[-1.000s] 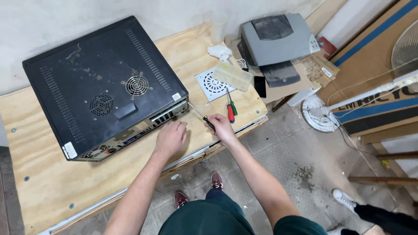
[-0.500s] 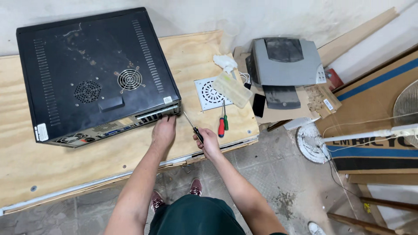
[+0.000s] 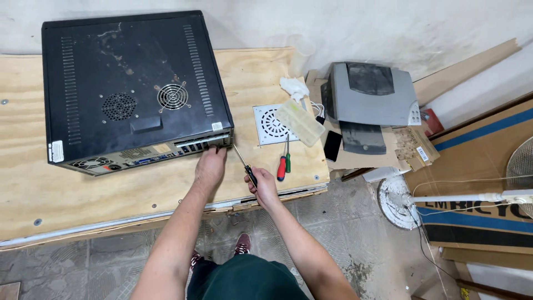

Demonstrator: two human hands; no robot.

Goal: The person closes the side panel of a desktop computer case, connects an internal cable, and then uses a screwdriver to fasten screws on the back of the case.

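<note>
Biggest thing I'm looking at is the plywood worktop, and lying flat on it is a black desktop computer case with its port side facing me. To the right, off the end of the plywood, sits a grey printer. Between the case and printer there's a white square vent grille with a clear plastic parts box lying partly over it, and just below that a red-handled screwdriver next to a green one, both loose on the wood.

Now the hands. My left hand is loosely open, fingers curled down, fingertips touching the lower right corner of the case by the ports. My right hand is closed around the black handle of a screwdriver; its shaft angles up and left, tip right at that same case corner, just beside the left hand.
</note>
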